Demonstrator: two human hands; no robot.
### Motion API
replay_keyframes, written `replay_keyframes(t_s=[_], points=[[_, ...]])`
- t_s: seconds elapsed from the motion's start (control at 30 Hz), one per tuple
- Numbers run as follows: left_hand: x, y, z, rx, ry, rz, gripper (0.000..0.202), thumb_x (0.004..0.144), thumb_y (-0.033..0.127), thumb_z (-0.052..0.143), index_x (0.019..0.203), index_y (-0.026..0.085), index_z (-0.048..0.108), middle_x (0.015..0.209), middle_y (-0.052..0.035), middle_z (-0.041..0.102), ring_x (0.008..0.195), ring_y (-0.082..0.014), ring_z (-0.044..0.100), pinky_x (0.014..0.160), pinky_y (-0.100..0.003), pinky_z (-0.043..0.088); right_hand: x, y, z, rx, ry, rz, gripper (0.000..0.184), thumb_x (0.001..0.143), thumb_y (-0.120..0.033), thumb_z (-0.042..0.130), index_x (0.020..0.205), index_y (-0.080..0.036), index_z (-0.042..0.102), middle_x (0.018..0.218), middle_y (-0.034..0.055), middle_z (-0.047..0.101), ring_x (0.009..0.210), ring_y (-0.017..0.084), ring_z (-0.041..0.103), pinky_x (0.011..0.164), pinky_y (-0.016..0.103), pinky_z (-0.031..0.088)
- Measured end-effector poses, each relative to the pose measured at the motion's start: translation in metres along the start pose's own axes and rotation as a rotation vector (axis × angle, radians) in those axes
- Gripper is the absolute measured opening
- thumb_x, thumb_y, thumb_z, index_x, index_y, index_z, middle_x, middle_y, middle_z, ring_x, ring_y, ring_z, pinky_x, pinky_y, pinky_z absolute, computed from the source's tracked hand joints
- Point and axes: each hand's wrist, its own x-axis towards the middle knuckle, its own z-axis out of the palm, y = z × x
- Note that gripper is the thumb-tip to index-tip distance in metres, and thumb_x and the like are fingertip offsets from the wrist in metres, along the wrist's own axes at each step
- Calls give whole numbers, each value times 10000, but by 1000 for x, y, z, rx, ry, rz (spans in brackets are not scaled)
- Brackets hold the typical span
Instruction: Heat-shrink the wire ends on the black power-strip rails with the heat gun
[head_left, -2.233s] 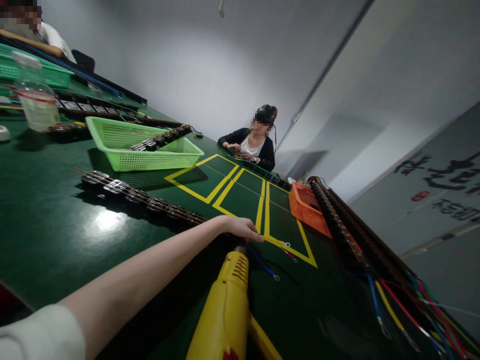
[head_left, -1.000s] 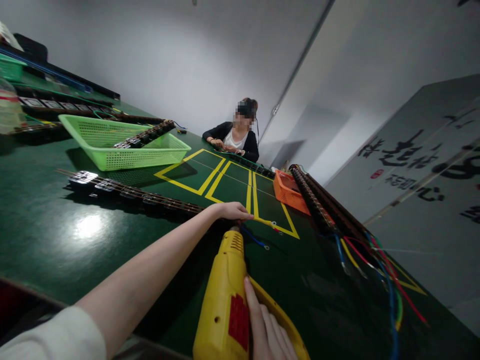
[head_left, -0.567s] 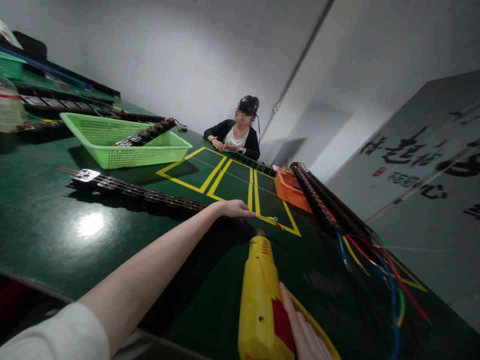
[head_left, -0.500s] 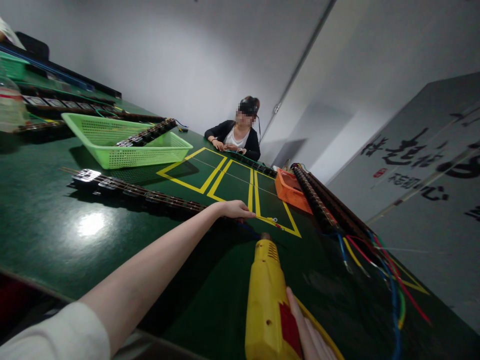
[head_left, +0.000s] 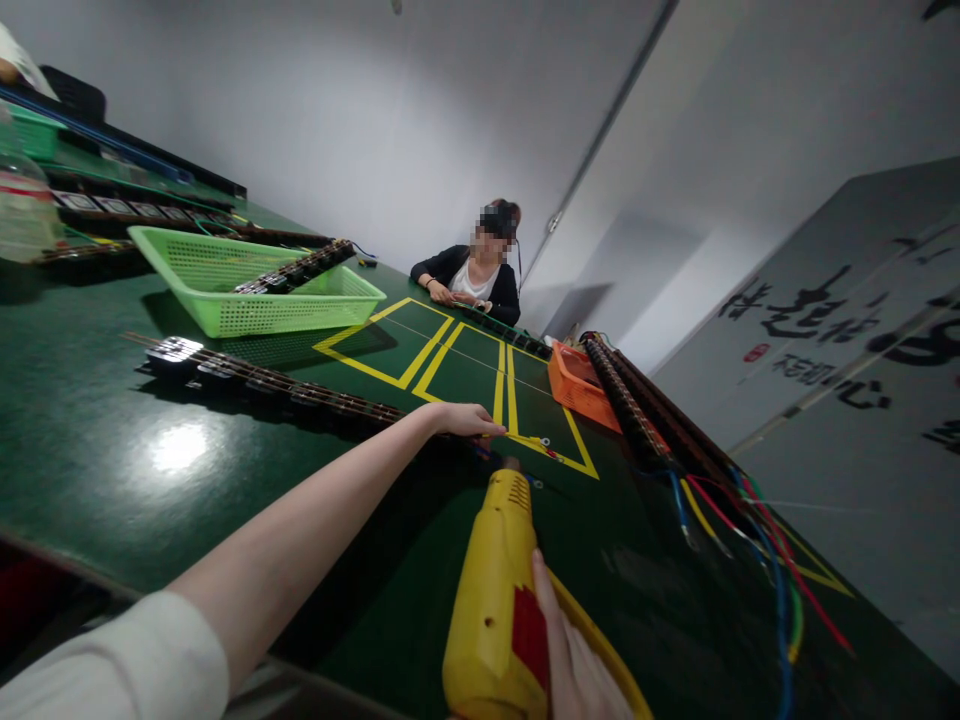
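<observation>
Drill (head_left: 495, 600) pointed low over the worktop (head_left: 112, 440), tip just beside the strip (head_left: 285, 385) end, right grip (head_left: 577, 670) closed round its handle, left grip (head_left: 465, 420) lay on the strip end, its hold unclear, basket (head_left: 255, 300) beyond.

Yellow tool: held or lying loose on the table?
Held. The right hand wraps the yellow tool, its nose aimed at the wires by the left hand.

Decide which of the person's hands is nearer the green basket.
Left. The left hand lies on the table right of the green basket; the right hand grips the yellow tool, much farther off.
</observation>
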Motion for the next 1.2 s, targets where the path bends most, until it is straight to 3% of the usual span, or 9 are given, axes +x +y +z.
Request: replay_keyframes(t_s=[0.13, 0.3, 0.43, 0.6, 0.7, 0.8, 1.0, 1.2], points=[[4, -5, -3, 48, 40, 13, 597, 636, 704, 593, 728, 116, 636, 747, -38, 626, 688, -139, 529, 661, -251, 392, 5, -20, 10, -9, 42, -59, 936, 759, -752, 330, 1440, -138, 142, 965, 122, 654, 762, 248, 650, 664, 363, 516], [4, -6, -4, 96, 88, 27, 539, 685, 660, 580, 699, 123, 622, 703, -26, 596, 654, -128, 493, 629, -246, 366, 11, -41, 6, 63, 72, -8, 1124, 644, -889, 126, 1411, -71, 214, 921, 153, 636, 748, 283, 633, 671, 419, 500], [2, -4, -4, 91, 74, 23, 511, 707, 629, 560, 701, 121, 606, 678, -17, 572, 614, -119, 460, 603, -246, 346, 11, -43, 1, 111, 32, -9, 1146, 622, -907, 191, 1420, -84, 196, 962, 150, 629, 783, 278, 623, 707, 421, 497], [-3, 0, -4, 61, 62, -21, 518, 674, 647, 584, 679, 129, 585, 649, -3, 556, 597, -114, 447, 604, -245, 336, 13, -36, -4, 160, -4, -9, 1177, 569, -911, 347, 1422, -109, 225, 1027, 153, 626, 795, 276, 619, 707, 403, 501], [-5, 1, -5, 81, 72, -26, 515, 670, 647, 594, 661, 133, 575, 619, 7, 532, 569, -103, 416, 577, -243, 312, 16, -29, -10, 202, -60, -19, 1222, 512, -848, 536, 1444, -150, 166, 1051, 111, 629, 815, 272, 621, 721, 393, 510], [-6, 1, -5, 91, 63, -10, 516, 675, 646, 593, 670, 130, 589, 621, 10, 531, 565, -99, 409, 571, -240, 305, 18, -17, -17, 227, -143, -46, 1198, 520, -779, 617, 1443, -170, 157, 1097, 108, 617, 868, 275, 625, 738, 382, 518], [-6, -1, -6, 16, 12, -20, 512, 668, 623, 619, 759, 119, 642, 672, -2, 590, 584, -105, 459, 568, -232, 326, 14, 12, -21, 155, -188, -55, 1175, 540, -739, 645, 1441, -174, 147, 1179, 111, 599, 945, 279, 629, 751, 381, 540], [-3, -5, -6, -83, -34, -30, 458, 679, 564, 643, 779, 118, 671, 730, -30, 652, 626, -122, 519, 601, -233, 372, 12, 26, -23, 28, -46, -127, 1043, 640, -751, 553, 1412, -134, 218, 1170, 118, 612, 889, 246, 654, 689, 339, 556]])
